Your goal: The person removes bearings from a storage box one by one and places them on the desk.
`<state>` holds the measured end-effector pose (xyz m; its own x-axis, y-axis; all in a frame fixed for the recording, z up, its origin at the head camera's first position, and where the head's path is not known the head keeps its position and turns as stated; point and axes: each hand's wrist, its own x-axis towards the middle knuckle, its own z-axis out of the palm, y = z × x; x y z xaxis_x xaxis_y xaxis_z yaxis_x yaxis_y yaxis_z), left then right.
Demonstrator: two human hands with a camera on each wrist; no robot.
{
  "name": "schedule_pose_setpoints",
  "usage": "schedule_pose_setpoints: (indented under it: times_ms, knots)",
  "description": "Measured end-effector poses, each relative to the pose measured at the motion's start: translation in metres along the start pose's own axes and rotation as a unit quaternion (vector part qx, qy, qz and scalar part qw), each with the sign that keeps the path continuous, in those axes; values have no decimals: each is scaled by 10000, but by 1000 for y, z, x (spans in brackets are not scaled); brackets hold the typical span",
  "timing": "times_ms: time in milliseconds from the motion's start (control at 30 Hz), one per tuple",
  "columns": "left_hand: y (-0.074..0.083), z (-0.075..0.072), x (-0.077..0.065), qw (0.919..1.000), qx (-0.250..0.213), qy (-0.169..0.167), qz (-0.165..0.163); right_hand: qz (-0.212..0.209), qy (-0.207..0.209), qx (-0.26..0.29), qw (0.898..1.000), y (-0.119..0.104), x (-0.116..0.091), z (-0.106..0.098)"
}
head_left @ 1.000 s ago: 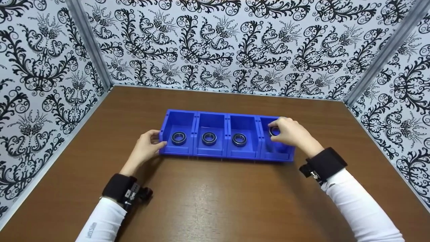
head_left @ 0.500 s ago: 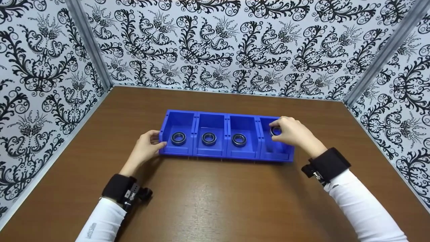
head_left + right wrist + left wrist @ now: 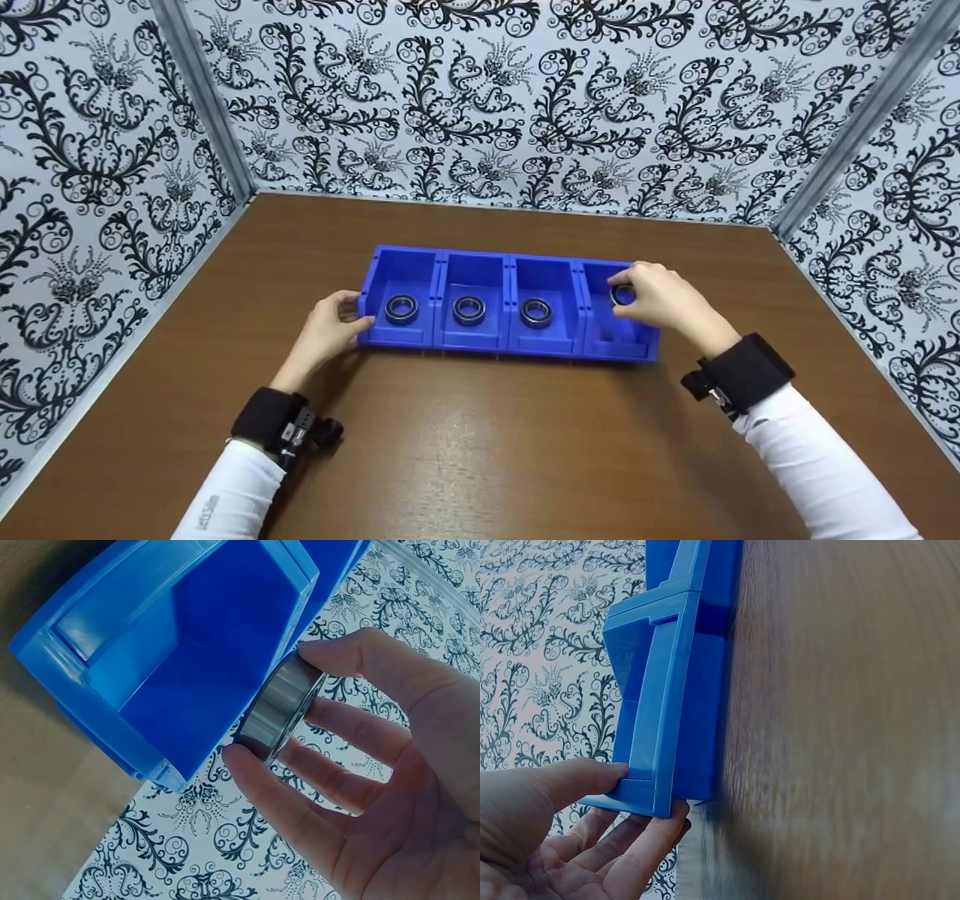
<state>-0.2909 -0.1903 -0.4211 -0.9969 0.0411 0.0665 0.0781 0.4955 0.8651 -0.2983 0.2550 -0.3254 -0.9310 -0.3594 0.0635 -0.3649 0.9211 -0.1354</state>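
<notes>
A blue bin row [image 3: 471,341] with several compartments sits on the table. My left hand [image 3: 330,324] grips its left end, thumb on the front rim and fingers against the outer side, as the left wrist view shows. Over the rightmost compartment, my right hand [image 3: 660,300] pinches a metal ring bearing [image 3: 277,706] between thumb and fingertip by its outer edge. Three more bearings lie flat, one per compartment: the left bearing [image 3: 401,297], the second bearing [image 3: 469,299] and the third bearing [image 3: 535,301]. The floor under the right hand is partly hidden.
The brown wooden table [image 3: 465,442] extends around the bins. A patterned back wall [image 3: 480,105] and patterned side walls enclose it. Each wrist wears a black strap [image 3: 746,375] with a small camera.
My right hand has shifted slightly to the right with the bearing still pinched. The left hand and the bins stay in place.
</notes>
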Motion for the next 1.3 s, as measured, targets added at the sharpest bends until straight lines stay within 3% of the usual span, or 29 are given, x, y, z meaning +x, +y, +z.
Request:
schedule_pose_setpoints:
  times_ms: [1300]
  knots:
    - [2,0,-1,9999,-47,-26,-92,-281,210,-39,9994,-10,-26,-5]
